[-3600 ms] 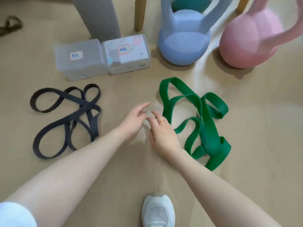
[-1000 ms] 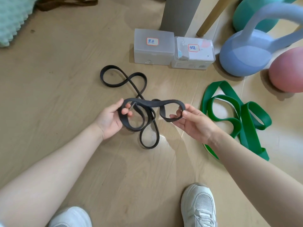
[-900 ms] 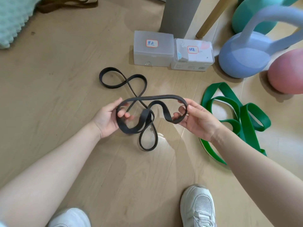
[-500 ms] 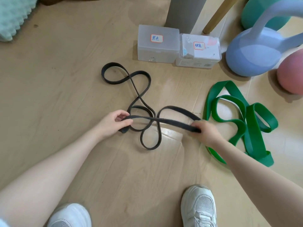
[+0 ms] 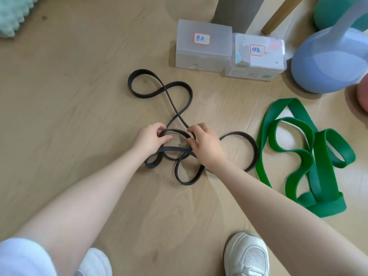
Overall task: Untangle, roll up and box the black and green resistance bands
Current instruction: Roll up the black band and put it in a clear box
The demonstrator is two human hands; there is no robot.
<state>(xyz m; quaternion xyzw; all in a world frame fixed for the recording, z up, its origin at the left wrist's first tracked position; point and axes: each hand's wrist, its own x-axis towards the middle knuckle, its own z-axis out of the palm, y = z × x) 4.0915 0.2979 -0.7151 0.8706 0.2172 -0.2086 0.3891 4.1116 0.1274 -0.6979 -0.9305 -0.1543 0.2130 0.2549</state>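
One black band (image 5: 180, 100), gripped by both hands' fingers (image 5: 163, 138), beside one green band (image 5: 318, 156), two boxes (image 5: 203, 48).

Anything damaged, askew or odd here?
No damage visible. Black band is still knotted in crossing loops where left hand and right hand work it; green band lies tangled, untouched. Both boxes stay closed.

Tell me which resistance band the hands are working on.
The black band: left hand and right hand both grip its crossed loops. The green band lies untouched to its right.
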